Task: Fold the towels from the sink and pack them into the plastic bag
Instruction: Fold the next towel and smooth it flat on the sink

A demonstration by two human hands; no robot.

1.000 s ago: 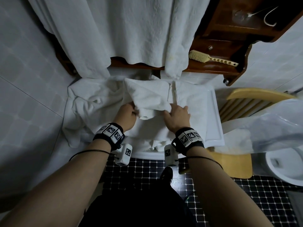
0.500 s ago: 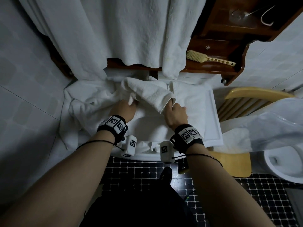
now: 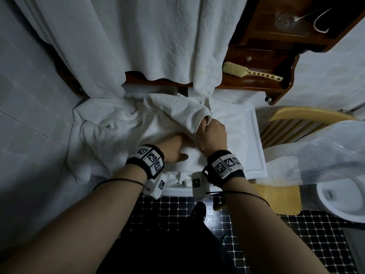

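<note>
Fingers of the right hand curl round the white towel at centre frame, those of the left hand hidden beneath; matching edges should square the fold.

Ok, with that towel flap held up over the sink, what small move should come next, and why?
Probably the right hand brings the towel edge it grips down toward the person, closing the fold: the flap arches above the sink and the left hand lies beneath it.
</note>
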